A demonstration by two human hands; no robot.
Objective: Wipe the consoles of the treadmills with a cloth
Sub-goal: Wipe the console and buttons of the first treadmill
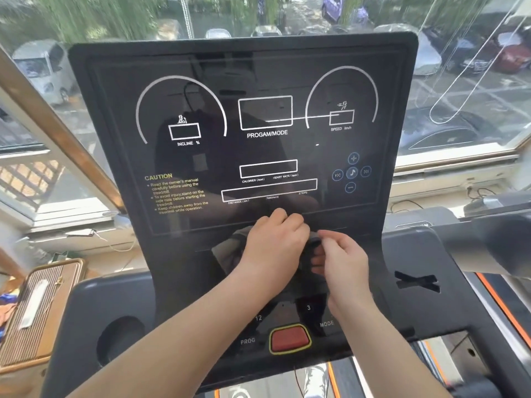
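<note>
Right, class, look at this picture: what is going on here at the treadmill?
A person stands at the treadmill console, holding a dark cloth in both hands in front of its lower panel. The left hand grips the cloth from above and the right hand pinches its edge. The red button sits below the hands, untouched.

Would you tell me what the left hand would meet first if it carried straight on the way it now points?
Probably the console panel, just below the DISTANCE box. The left hand, gripping the dark cloth with the right hand, looks close to it, though depth is unclear.
</note>
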